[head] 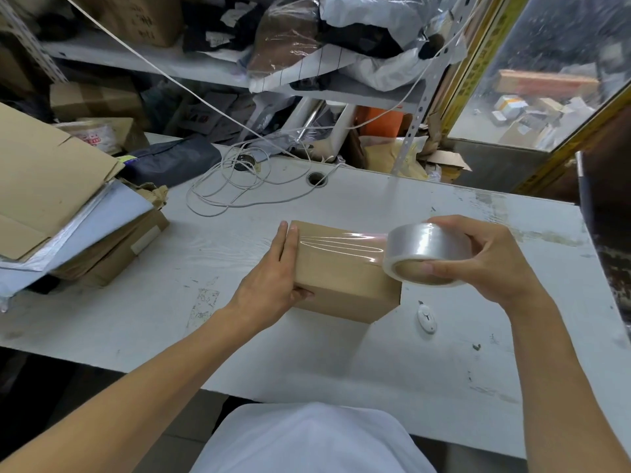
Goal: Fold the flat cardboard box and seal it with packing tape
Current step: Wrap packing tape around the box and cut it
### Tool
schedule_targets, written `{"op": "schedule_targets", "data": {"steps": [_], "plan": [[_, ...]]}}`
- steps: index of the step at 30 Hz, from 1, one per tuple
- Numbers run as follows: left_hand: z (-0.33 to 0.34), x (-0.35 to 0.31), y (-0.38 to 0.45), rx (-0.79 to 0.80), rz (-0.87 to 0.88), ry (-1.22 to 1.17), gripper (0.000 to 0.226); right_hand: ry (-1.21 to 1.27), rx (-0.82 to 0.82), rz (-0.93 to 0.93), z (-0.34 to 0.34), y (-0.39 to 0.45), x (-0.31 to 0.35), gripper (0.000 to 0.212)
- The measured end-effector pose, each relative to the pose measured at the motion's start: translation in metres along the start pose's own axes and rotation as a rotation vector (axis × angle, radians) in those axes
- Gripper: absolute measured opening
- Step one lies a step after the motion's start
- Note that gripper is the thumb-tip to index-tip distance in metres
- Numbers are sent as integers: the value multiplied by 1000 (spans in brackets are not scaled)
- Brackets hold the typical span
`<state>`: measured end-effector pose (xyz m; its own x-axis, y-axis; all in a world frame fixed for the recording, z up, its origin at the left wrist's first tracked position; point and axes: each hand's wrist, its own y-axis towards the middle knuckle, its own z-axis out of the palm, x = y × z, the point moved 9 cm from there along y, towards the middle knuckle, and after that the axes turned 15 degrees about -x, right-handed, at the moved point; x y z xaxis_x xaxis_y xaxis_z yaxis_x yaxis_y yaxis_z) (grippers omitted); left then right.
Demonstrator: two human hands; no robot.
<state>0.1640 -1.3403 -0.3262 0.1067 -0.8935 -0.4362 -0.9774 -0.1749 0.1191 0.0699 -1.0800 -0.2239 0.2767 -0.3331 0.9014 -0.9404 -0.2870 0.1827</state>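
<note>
A small brown cardboard box [336,278], folded into shape, stands on the white table [426,363]. My left hand [273,278] lies flat against the box's left end, fingers pointing away and thumb under the near edge. My right hand [491,257] grips a roll of clear packing tape [426,254] just past the box's right end. A shiny strip of tape [341,245] runs from the roll leftward across the box's top to my left fingertips.
A small white cutter [426,320] lies on the table right of the box. A coiled white cable [235,186] sits behind it. Flat cardboard and mailers [58,206] are stacked at the left. Cluttered shelves [211,66] stand at the back.
</note>
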Motion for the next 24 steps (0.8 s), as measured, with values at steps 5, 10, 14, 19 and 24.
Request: {"op": "schedule_targets", "data": {"steps": [5, 10, 14, 19, 24], "plan": [[-3, 2, 0, -4, -17, 18, 116, -123, 19, -26, -5, 0, 0, 51], [-3, 1, -2, 18, -3, -6, 115, -256, 18, -15, -17, -7, -18, 52], [-4, -2, 0, 42, 21, 36, 118, -233, -26, -5, -16, -15, -26, 50], [-16, -23, 13, 25, 108, 168, 128, -241, -23, -16, -17, -14, -23, 45], [-14, -30, 24, 63, 162, 217, 127, -253, -31, -34, -19, -16, -23, 49]]}}
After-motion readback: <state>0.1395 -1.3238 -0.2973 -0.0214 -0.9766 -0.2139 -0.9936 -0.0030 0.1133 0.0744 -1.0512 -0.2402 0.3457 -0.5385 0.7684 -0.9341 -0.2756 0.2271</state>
